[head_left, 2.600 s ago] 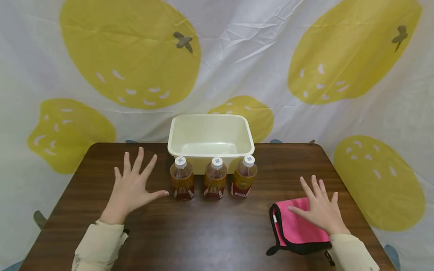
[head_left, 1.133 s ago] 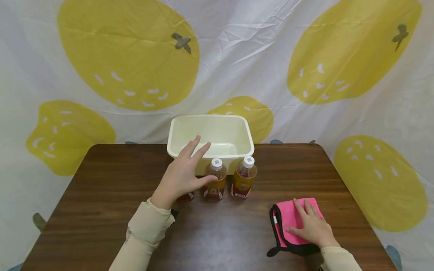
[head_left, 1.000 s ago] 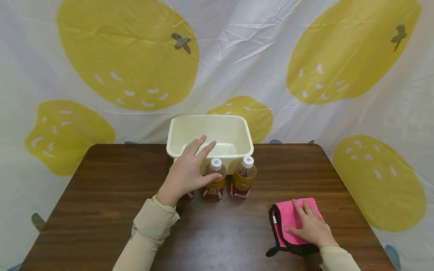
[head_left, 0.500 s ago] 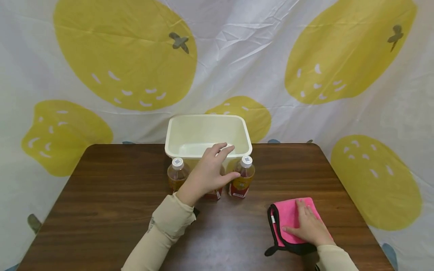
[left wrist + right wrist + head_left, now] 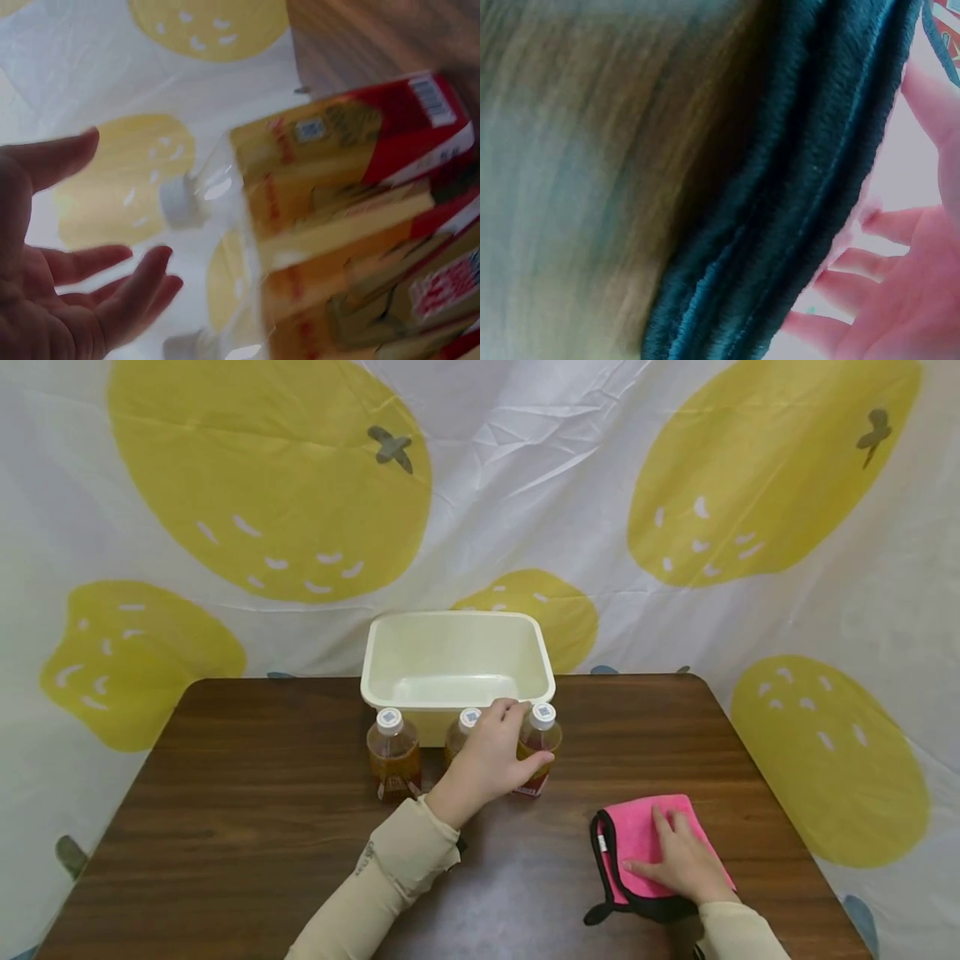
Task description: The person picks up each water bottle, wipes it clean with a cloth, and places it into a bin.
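Three clear plastic bottles of reddish-brown drink with white caps stand in a row: a left bottle point(image 5: 394, 758), a middle bottle point(image 5: 455, 742) and a right bottle point(image 5: 547, 742). My left hand point(image 5: 489, 758) reaches over the middle one to the right bottle, thumb and fingers spread apart. In the left wrist view the left hand point(image 5: 75, 304) is beside the caps, with nothing in its grasp. My right hand point(image 5: 686, 864) lies with extended fingers on a folded pink cloth point(image 5: 633, 827) with black edging. The right wrist view shows its fingertips against the pink fabric.
A cream plastic tub point(image 5: 367, 695) stands right behind the bottles, near the far edge of the brown wooden table point(image 5: 225, 827). Behind the table hangs a white curtain point(image 5: 465, 527) printed with large yellow fruit.
My left hand has moved from the table's left side rightward across the bottles to the right one. My right hand has come down onto the cloth and stayed there.
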The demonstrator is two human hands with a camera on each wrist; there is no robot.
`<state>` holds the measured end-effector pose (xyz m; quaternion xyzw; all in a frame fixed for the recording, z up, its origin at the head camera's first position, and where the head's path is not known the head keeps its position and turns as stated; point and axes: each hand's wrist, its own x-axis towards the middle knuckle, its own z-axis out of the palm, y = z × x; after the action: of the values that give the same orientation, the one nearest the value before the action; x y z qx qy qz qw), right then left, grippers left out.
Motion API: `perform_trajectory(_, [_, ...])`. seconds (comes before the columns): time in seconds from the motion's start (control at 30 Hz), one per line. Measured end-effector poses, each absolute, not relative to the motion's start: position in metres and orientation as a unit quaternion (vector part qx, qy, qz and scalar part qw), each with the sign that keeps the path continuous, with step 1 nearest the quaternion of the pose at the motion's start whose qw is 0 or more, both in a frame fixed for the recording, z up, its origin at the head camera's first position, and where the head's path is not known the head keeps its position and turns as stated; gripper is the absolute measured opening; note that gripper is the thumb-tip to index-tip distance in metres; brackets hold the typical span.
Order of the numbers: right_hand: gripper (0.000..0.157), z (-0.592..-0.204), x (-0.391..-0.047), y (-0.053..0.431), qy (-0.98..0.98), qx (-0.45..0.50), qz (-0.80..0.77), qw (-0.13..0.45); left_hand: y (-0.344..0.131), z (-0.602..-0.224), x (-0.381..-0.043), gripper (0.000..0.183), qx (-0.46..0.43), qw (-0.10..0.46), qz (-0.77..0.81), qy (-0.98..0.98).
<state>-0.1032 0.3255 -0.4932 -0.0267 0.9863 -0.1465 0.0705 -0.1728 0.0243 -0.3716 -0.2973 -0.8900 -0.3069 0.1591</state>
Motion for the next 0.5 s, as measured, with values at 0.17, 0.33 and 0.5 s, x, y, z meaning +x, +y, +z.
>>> perform_trajectory(0.17, [0.108,-0.494,-0.101,0.324,0.985,-0.01,-0.16,0.069,0.034,-0.385,-0.173,0.062,-0.266,0.179,-0.328,-0.889])
perform_trajectory(0.33, [0.109,-0.493,-0.099,0.322,0.984,0.007,-0.154,0.094,0.041,-0.394,-0.175,0.064,-0.237,0.175,-0.345,-0.891])
perform_trajectory(0.5, [0.107,-0.491,-0.101,0.321,0.984,-0.004,-0.153,0.094,0.047,-0.402,-0.178,0.062,-0.218,0.17,-0.345,-0.897])
